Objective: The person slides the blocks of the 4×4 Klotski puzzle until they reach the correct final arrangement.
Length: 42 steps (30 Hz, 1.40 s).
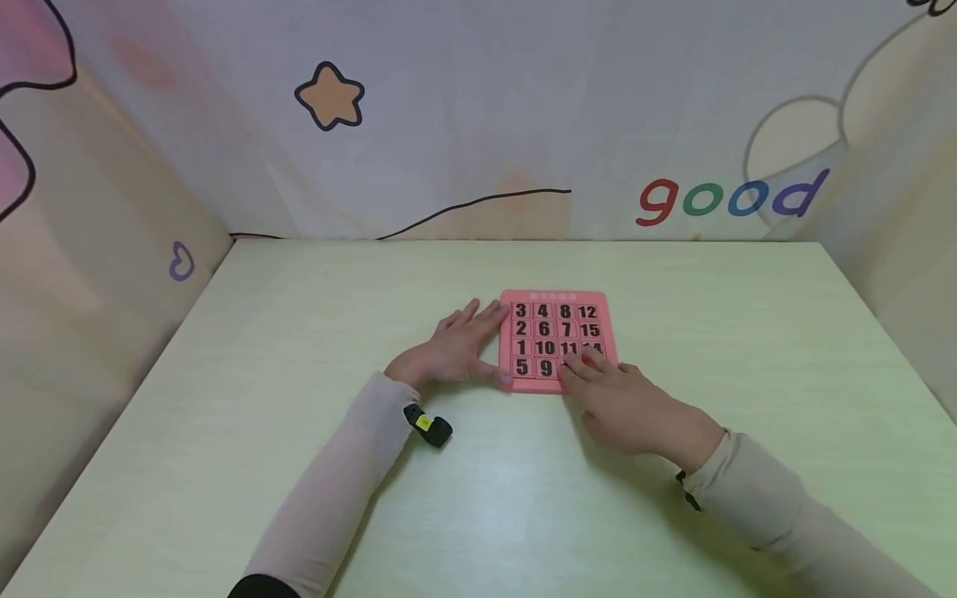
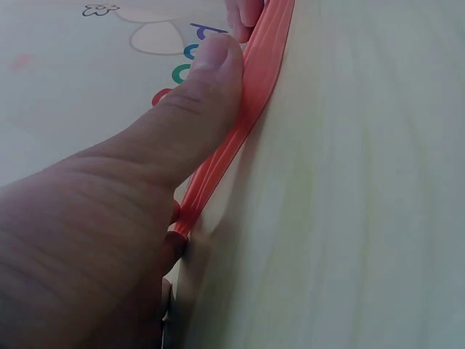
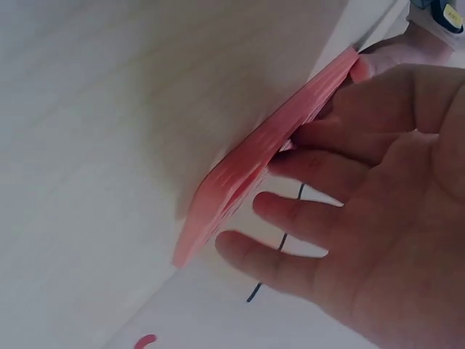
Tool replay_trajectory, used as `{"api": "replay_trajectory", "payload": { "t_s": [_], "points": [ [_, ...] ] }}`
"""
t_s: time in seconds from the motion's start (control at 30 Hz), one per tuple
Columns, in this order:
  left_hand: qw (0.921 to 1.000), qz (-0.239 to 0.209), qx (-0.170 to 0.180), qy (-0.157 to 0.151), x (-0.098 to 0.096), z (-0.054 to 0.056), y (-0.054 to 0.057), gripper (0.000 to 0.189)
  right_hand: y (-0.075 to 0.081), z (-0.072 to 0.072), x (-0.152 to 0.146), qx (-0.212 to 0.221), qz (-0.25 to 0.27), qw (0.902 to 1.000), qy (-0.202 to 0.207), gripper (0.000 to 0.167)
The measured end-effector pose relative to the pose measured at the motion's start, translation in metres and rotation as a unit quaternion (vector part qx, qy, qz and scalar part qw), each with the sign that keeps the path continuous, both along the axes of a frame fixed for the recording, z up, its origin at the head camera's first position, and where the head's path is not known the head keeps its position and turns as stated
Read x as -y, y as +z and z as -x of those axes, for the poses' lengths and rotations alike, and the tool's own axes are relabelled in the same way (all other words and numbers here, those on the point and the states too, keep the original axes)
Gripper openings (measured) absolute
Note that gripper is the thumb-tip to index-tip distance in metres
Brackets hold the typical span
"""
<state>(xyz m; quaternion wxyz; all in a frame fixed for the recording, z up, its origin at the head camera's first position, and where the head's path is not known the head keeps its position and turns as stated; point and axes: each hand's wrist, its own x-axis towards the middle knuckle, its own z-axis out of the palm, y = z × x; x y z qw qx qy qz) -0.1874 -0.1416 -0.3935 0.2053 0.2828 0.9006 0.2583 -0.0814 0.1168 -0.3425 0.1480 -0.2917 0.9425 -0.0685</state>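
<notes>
A pink sliding number puzzle (image 1: 534, 385) lies flat on the table, its square tiles printed with black numbers. The top row reads 3, 4, 8, 12 and the second 2, 6, 7, 15. My left hand (image 1: 452, 349) rests along the puzzle's left edge, fingers spread near the upper corner and thumb (image 2: 211, 73) against the lower one. Over the lower right part, fairly straight fingers of my right hand (image 1: 635, 407) touch the tiles. They partly cover 11 and the tile right of it, and hide the bottom right places. From the side, the puzzle's pink edge (image 3: 247, 153) shows beside the right fingers.
The pale green table (image 1: 299, 332) extends around the puzzle on all sides. Behind it stands a printed backdrop (image 1: 478, 108) with a star and the word "good". Side panels (image 1: 97, 291) border the table. Dark straps (image 1: 429, 425) sit at both wrists.
</notes>
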Motion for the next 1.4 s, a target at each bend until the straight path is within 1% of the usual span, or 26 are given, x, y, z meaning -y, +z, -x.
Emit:
{"api": "replay_trajectory", "payload": {
  "t_s": [0.1,0.17,0.27,0.33,0.47,0.6,0.7,0.77,0.9,1.0,1.1,1.27,1.4],
  "points": [
    [1.0000,0.001,0.000,0.000,0.000,0.000,0.000,0.120,0.000,0.007,-0.008,0.029,0.020,0.9992,-0.018,0.059],
    [1.0000,0.000,0.001,-0.002,0.000,0.000,-0.001,0.120,-0.001,0.012,-0.015,0.036,0.025,0.9983,-0.039,0.062],
    [1.0000,-0.002,0.000,-0.003,0.000,0.001,-0.002,0.120,-0.003,0.016,-0.023,0.024,0.013,0.9978,-0.061,0.063],
    [1.0000,-0.003,0.000,-0.002,0.000,0.001,-0.003,0.120,-0.005,0.017,-0.025,0.017,0.008,0.9975,-0.068,0.062],
    [1.0000,-0.005,0.003,0.003,0.000,0.000,-0.002,0.121,-0.006,0.012,-0.027,0.012,0.004,0.9980,-0.062,0.061],
    [1.0000,-0.004,0.000,0.001,0.000,0.000,0.000,0.120,-0.002,0.004,-0.028,0.017,-0.004,0.9992,-0.035,0.059],
    [1.0000,0.001,-0.004,-0.002,0.000,-0.001,0.000,0.120,0.002,0.002,-0.028,0.022,-0.003,0.9995,-0.021,0.058],
    [1.0000,0.004,-0.006,-0.002,0.001,-0.001,0.000,0.119,0.003,0.003,-0.028,0.019,0.008,0.9994,-0.027,0.059],
    [1.0000,0.004,-0.005,-0.002,0.000,0.000,-0.002,0.119,-0.001,0.011,-0.029,0.008,0.028,0.9987,-0.043,0.061],
    [1.0000,0.002,-0.004,-0.004,0.000,0.001,-0.004,0.119,-0.006,0.016,-0.030,0.006,0.022,0.9988,-0.044,0.060],
    [1.0000,0.002,-0.003,-0.005,0.000,0.001,-0.005,0.120,-0.008,0.018,-0.032,0.011,0.021,0.9986,-0.048,0.060],
    [1.0000,0.006,-0.006,-0.004,0.000,0.000,-0.003,0.120,-0.005,0.012,-0.035,0.026,0.036,0.9973,-0.059,0.060],
    [1.0000,0.004,-0.003,-0.002,0.001,-0.001,-0.001,0.120,-0.001,0.002,-0.035,0.028,0.030,0.9984,-0.039,0.058]
  ]
}}
